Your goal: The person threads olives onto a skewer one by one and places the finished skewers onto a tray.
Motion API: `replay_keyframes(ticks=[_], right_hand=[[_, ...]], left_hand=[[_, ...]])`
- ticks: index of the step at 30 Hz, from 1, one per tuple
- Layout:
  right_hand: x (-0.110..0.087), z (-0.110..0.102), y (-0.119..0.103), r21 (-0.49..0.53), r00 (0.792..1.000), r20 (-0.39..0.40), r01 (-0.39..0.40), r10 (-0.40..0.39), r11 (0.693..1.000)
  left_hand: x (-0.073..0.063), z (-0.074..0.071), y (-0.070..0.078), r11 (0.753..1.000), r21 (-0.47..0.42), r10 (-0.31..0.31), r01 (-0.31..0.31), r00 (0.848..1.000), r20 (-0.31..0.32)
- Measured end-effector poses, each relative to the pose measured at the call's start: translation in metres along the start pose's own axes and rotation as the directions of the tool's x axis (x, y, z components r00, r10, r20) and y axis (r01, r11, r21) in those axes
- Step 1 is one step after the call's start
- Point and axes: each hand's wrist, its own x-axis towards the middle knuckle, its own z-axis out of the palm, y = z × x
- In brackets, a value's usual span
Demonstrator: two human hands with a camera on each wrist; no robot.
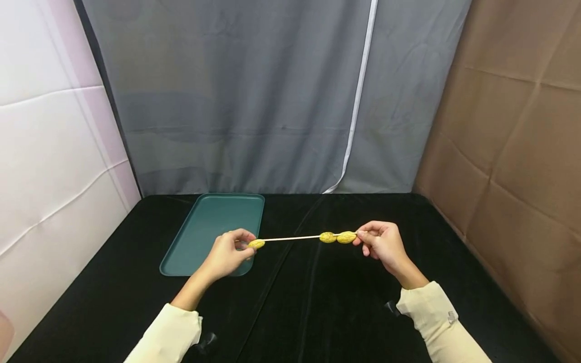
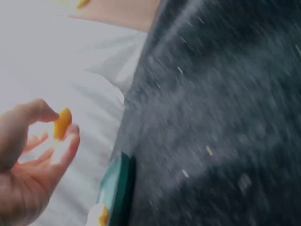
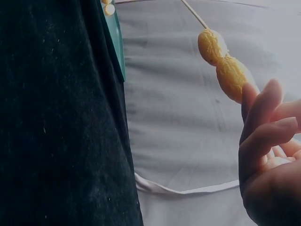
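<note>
A thin pale skewer (image 1: 292, 238) stretches nearly level between my two hands, above the black table. My left hand (image 1: 229, 253) pinches a yellow oval piece (image 1: 256, 244) at the skewer's left end; the left wrist view shows that yellow piece (image 2: 62, 123) between thumb and fingertips. Two more wrinkled yellow pieces (image 3: 232, 77) are threaded close together near the right end. Just beyond them, my right hand (image 1: 380, 243) pinches the skewer's end with thumb and fingers. In the right wrist view, the fingertips are right at the outer yellow piece, and the skewer's tip is hidden there.
A teal tray (image 1: 218, 214) lies on the black-covered table (image 1: 363, 312) at the back left, partly behind my left hand. Grey curtain (image 1: 254, 101) hangs behind the table, white fabric (image 1: 54, 151) on the left and brown fabric (image 1: 513, 151) on the right.
</note>
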Motion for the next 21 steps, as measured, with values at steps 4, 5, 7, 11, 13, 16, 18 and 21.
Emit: replay_keyframes(ticks=[4, 5, 7, 11, 13, 16, 18, 21], right_hand=[[-0.001, -0.003, 0.001, -0.047, 0.999, -0.036, -0.031, 0.029, 0.998], [-0.001, -0.004, 0.001, -0.056, 0.999, -0.041, -0.037, 0.035, 0.998], [-0.002, -0.007, 0.001, -0.074, 0.998, -0.048, -0.049, 0.045, 0.996], [-0.002, -0.012, 0.002, -0.089, 0.997, -0.049, -0.061, 0.057, 0.994], [-0.003, -0.014, 0.001, -0.092, 0.997, -0.054, -0.067, 0.063, 0.993], [-0.003, -0.016, 0.001, -0.094, 0.996, -0.044, -0.079, 0.076, 0.992], [-0.004, -0.017, 0.002, -0.088, 0.996, -0.039, -0.085, 0.081, 0.993], [-0.004, -0.018, 0.001, -0.084, 0.996, -0.036, -0.089, 0.086, 0.992]], left_hand=[[0.0, 0.001, 0.008, 0.991, -0.131, 0.02, -0.016, 0.999, 0.03], [0.0, 0.0, 0.01, 0.989, -0.145, 0.025, -0.021, 0.999, 0.03], [-0.001, 0.001, 0.011, 0.987, -0.157, 0.036, -0.03, 0.999, 0.031], [0.0, 0.001, 0.013, 0.987, -0.154, 0.044, -0.039, 0.999, 0.031], [0.001, 0.001, 0.014, 0.987, -0.152, 0.05, -0.045, 0.998, 0.03], [0.002, 0.001, 0.015, 0.985, -0.165, 0.048, -0.042, 0.998, 0.035], [0.002, 0.001, 0.014, 0.985, -0.17, 0.041, -0.034, 0.998, 0.039], [0.002, 0.002, 0.012, 0.985, -0.172, 0.033, -0.024, 0.998, 0.048]])
